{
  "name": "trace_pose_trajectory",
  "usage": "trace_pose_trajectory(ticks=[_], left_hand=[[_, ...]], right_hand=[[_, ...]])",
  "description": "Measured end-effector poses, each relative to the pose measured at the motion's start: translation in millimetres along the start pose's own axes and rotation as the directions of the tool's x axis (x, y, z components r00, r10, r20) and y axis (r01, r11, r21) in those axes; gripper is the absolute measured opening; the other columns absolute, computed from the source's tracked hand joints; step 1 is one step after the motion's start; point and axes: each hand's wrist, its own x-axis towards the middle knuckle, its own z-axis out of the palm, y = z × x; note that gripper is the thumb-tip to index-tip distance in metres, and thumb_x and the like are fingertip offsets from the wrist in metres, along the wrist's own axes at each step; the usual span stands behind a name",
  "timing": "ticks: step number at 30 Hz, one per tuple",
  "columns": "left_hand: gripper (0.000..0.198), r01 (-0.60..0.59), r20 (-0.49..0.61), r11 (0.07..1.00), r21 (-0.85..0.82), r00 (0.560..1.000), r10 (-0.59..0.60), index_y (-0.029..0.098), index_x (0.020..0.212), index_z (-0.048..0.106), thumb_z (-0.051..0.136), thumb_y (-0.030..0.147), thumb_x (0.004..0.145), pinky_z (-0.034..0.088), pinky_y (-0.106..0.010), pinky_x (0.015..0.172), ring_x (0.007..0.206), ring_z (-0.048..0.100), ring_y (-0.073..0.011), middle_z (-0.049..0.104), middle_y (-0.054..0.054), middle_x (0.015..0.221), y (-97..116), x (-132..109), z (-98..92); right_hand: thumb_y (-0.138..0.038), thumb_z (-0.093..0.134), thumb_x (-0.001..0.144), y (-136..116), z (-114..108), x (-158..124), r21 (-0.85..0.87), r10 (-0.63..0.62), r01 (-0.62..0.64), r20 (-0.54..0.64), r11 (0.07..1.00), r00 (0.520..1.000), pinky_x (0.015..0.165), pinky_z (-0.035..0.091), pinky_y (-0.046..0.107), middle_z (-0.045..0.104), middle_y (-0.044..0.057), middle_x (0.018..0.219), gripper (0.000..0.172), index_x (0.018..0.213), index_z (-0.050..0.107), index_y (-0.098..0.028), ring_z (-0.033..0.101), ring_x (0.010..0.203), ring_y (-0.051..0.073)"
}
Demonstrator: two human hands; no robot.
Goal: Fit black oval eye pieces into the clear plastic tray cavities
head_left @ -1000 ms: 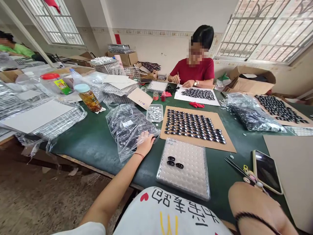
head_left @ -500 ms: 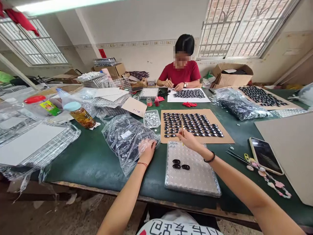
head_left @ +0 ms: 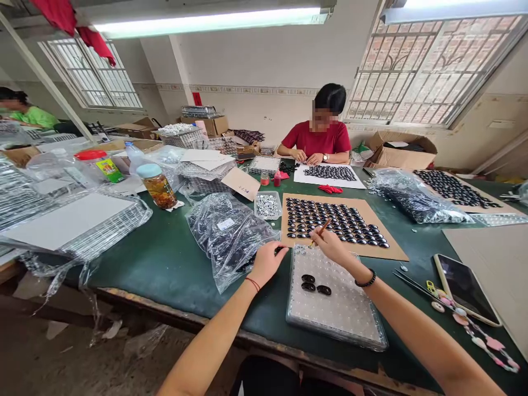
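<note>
My left hand (head_left: 267,263) is closed in a pinch at the right edge of a clear plastic bag (head_left: 226,234) of black pieces. A small dark piece (head_left: 279,250) shows between its thumb and finger, partly hidden. My right hand (head_left: 330,247) grips a thin brown stick (head_left: 324,226), its lower tip slanting down to the far edge of a clear dimpled tray stack (head_left: 342,316). Three black oval pieces (head_left: 308,286) lie on that tray, with small clear bits (head_left: 301,250) at its far left corner. Beyond it, rows of glossy black ovals cover a cardboard sheet (head_left: 391,255).
A small tub (head_left: 268,204) of silvery pieces stands behind the bag. To the right lie tweezers (head_left: 412,283), a phone (head_left: 466,289) and a beaded strap (head_left: 487,341). A co-worker (head_left: 317,137) in red works across the table. A lidded jar (head_left: 157,187) stands left.
My left hand has come out of the plastic bag and moved right toward the tray, pinching a small dark piece. The stick in my right hand has tilted. The camera view has shifted.
</note>
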Motion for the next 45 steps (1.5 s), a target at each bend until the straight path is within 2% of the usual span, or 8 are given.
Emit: trace_pose_trajectory(ticks=[4, 9, 13, 17, 27, 31, 37, 45], left_hand=[[0.031, -0.077, 0.086, 0.996, -0.044, 0.993, 0.081, 0.018, 0.077, 0.065, 0.046, 0.041, 0.084, 0.043, -0.026, 0.06, 0.065, 0.061, -0.0173, 0.067, -0.003, 0.07, 34.3, 16.1, -3.5], [0.032, -0.211, 0.22, 0.973, -0.098, 0.948, 0.228, 0.023, 0.104, 0.061, 0.037, 0.037, 0.089, 0.042, -0.025, 0.063, 0.075, 0.062, -0.0178, 0.069, -0.002, 0.083, 67.2, 28.0, 6.6], [0.035, -0.257, 0.32, 0.964, -0.067, 0.91, 0.265, 0.025, 0.115, 0.055, 0.033, 0.036, 0.09, 0.043, -0.027, 0.068, 0.084, 0.062, -0.0198, 0.068, -0.004, 0.097, 69.4, 14.1, 23.3], [0.034, -0.259, 0.352, 0.965, -0.041, 0.9, 0.256, 0.023, 0.1, 0.062, 0.032, 0.036, 0.09, 0.04, -0.026, 0.067, 0.082, 0.061, -0.0189, 0.068, -0.003, 0.091, 65.5, 4.7, 28.5], [0.031, -0.066, 0.383, 0.965, -0.254, 0.909, 0.163, 0.017, 0.072, 0.057, 0.039, 0.038, 0.087, 0.033, -0.021, 0.054, 0.057, 0.047, -0.0114, 0.053, 0.003, 0.06, 67.7, 13.4, 26.8], [0.03, 0.056, 0.376, 0.942, -0.33, 0.923, 0.077, 0.016, 0.069, 0.057, 0.044, 0.039, 0.083, 0.032, -0.021, 0.053, 0.055, 0.043, -0.0108, 0.05, 0.003, 0.057, 64.3, 18.0, 21.6], [0.03, 0.205, 0.159, 0.864, -0.459, 0.976, -0.148, 0.016, 0.082, 0.064, 0.049, 0.041, 0.08, 0.034, -0.022, 0.053, 0.054, 0.045, -0.0105, 0.058, 0.0, 0.067, 54.0, 28.7, 13.2], [0.032, 0.244, 0.415, 0.786, -0.569, 0.91, 0.018, 0.014, 0.095, 0.068, 0.056, 0.038, 0.076, 0.03, -0.021, 0.049, 0.05, 0.037, -0.0085, 0.048, 0.003, 0.054, 72.5, 9.8, 22.9]], right_hand=[[-0.047, 0.036, 0.085, -4.8, -13.8, -22.4, 0.025, 0.002, 0.001, -0.107, 1.0, 0.994, 0.051, 0.035, 0.024, 0.056, 0.002, 0.059, 0.04, 0.061, 0.05, -0.019, 0.052, 0.054, 0.015], [-0.044, 0.024, 0.09, 0.5, -21.1, -62.6, 0.05, 0.014, -0.007, -0.16, 0.999, 0.987, 0.056, 0.038, 0.024, 0.058, 0.003, 0.059, 0.047, 0.067, 0.054, -0.017, 0.055, 0.057, 0.015], [-0.041, 0.027, 0.091, 0.9, -19.8, -78.3, 0.069, -0.012, 0.022, -0.14, 0.997, 0.99, 0.057, 0.038, 0.024, 0.06, 0.003, 0.065, 0.042, 0.07, 0.054, -0.017, 0.055, 0.06, 0.015], [-0.037, 0.03, 0.091, -3.6, -17.9, -82.5, 0.012, -0.096, 0.097, -0.104, 0.995, 0.99, 0.058, 0.036, 0.024, 0.06, 0.003, 0.065, 0.037, 0.07, 0.054, -0.017, 0.055, 0.061, 0.014], [-0.031, 0.04, 0.09, -5.8, -18.2, -85.4, -0.038, -0.296, 0.297, -0.282, 0.954, 0.913, 0.052, 0.034, 0.021, 0.057, 0.001, 0.057, 0.031, 0.067, 0.056, -0.016, 0.05, 0.052, 0.01], [-0.028, 0.04, 0.09, -5.6, -17.8, -85.7, -0.012, -0.249, 0.259, -0.323, 0.966, 0.913, 0.051, 0.034, 0.021, 0.056, 0.0, 0.057, 0.027, 0.072, 0.056, -0.016, 0.049, 0.052, 0.009], [-0.031, 0.041, 0.089, -1.7, -19.1, -83.9, 0.168, -0.082, 0.166, -0.416, 0.972, 0.906, 0.05, 0.037, 0.021, 0.056, 0.001, 0.058, 0.029, 0.069, 0.056, -0.016, 0.05, 0.051, 0.009], [-0.034, 0.044, 0.088, -12.6, -17.7, -89.1, 0.501, 0.096, 0.09, -0.333, 0.861, 0.938, 0.045, 0.043, 0.022, 0.059, 0.002, 0.063, 0.029, 0.072, 0.058, -0.015, 0.053, 0.047, 0.009]])
